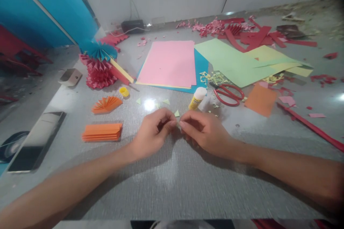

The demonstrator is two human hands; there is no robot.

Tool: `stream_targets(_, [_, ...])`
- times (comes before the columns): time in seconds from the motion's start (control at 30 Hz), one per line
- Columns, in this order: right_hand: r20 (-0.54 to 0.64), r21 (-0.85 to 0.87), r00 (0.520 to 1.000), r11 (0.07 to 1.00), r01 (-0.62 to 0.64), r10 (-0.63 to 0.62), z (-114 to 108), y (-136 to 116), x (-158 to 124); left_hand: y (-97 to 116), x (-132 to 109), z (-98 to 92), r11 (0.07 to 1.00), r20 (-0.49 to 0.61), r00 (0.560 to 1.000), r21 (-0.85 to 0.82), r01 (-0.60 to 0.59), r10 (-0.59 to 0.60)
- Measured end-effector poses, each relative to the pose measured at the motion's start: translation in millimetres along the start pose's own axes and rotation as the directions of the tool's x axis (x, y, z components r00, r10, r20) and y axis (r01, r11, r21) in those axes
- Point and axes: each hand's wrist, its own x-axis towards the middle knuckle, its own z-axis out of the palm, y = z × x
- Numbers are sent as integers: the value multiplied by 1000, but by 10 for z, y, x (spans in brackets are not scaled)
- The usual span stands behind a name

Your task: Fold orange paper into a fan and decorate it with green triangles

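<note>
My left hand (157, 128) and my right hand (205, 128) meet fingertip to fingertip just above the table. Both pinch a small pale paper piece (177, 123), mostly hidden by the fingers. Just beyond the fingertips lies a little green paper triangle (176, 113), with several similar scraps farther left. A yellow glue stick (195, 102) with a white end stands behind my right hand. Its yellow cap (124, 92) lies off to the left. Left of my left hand are a folded orange paper strip (102, 132) and an orange paper fan (106, 104).
Pink sheets (172, 62) and green paper (236, 62) lie at the back. Red-handled scissors (228, 94) rest beside an orange square (261, 99). A phone (37, 139) is at the left edge, near a pleated red-and-blue paper piece (98, 66). Red scraps (249, 37) litter the back right.
</note>
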Motion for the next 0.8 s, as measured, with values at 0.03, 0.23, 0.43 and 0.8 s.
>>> stream_targets(0.03, [4,-1,1000,1000,4,-4,0,3,2,2,-1,-2,1000,6,1000,-8,-9,9])
stream_targets(0.23, [39,-7,999,1000,6,-5,2,16,14,5,-4,-11,999,43,998,-11,-48,48])
stream_targets(0.43, [48,-35,999,999,8,-6,-3,26,14,3,-17,-2,1000,16,1000,-8,-14,14])
stream_targets(0.8, [44,-86,999,996,26,-22,-5,43,22,-11,-61,30,987,-51,999,-158,-9,1])
